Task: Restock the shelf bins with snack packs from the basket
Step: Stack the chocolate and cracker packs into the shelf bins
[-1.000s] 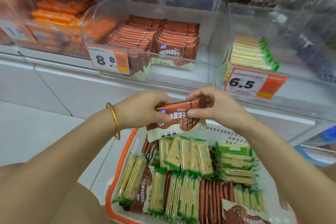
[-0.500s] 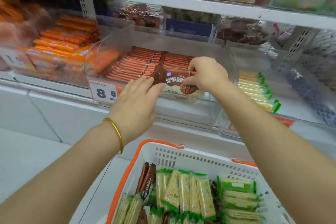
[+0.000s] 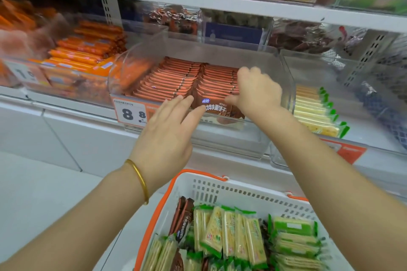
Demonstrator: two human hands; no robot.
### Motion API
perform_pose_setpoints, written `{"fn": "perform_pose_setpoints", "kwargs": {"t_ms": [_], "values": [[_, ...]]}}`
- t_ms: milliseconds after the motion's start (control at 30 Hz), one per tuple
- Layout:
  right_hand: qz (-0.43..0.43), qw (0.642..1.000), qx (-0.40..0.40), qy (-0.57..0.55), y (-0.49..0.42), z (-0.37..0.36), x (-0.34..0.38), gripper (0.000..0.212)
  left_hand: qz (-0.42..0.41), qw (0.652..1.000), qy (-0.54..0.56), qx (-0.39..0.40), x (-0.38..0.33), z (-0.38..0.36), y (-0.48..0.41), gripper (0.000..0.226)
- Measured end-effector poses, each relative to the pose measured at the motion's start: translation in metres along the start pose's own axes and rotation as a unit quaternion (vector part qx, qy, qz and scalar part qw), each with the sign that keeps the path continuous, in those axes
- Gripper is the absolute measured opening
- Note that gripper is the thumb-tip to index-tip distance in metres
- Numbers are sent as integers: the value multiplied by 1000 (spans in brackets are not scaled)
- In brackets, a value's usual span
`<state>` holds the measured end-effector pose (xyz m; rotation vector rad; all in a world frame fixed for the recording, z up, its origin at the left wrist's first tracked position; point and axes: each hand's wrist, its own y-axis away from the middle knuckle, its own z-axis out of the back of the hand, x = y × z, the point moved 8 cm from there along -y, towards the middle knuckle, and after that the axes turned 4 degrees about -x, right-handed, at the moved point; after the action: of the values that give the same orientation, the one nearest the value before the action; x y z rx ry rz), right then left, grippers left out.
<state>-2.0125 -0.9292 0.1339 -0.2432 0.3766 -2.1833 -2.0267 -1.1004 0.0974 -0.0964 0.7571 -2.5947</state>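
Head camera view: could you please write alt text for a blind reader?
The right hand holds a brown pack at the front of a clear bin, while the left hand touches its left edge with straight fingers. Below, a white basket holds green and brown packs.

A brown wafer pack with white lettering (image 3: 217, 109) stands upright, face out, at the front of a clear plastic shelf bin (image 3: 220, 138), against two rows of matching packs (image 3: 171, 79). Below, a white orange-rimmed plastic basket (image 3: 220, 189) holds green-edged cracker packs (image 3: 229, 231) and dark brown packs (image 3: 184, 215).
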Motion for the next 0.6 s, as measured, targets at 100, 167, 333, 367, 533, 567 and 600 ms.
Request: {"fn": "perform_pose_setpoints", "kwargs": {"t_ms": [100, 167, 333, 367, 533, 567, 600], "values": [[15, 984, -95, -150, 50, 40, 2, 27, -8, 1000, 27, 3, -10, 10, 20, 53], [27, 967, -55, -248, 91, 17, 10, 17, 11, 994, 34, 102, -13, -2, 43, 45], [79, 896, 373, -226, 212, -177, 48, 12, -26, 882, -65, 466, -11, -65, 134, 49], [73, 870, 434, -223, 237, -209, 52, 22, -39, 861, -78, 500, -12, -71, 149, 50], [35, 799, 524, -292, 299, -279, 79, 71, -20, 847, -61, 528, -15, -87, 161, 52], [25, 794, 526, -304, 303, -284, 83, 73, -20, 852, -53, 521, -17, -88, 156, 50], [21, 796, 522, -307, 304, -287, 84, 74, -21, 857, -46, 512, -19, -89, 151, 49]]}}
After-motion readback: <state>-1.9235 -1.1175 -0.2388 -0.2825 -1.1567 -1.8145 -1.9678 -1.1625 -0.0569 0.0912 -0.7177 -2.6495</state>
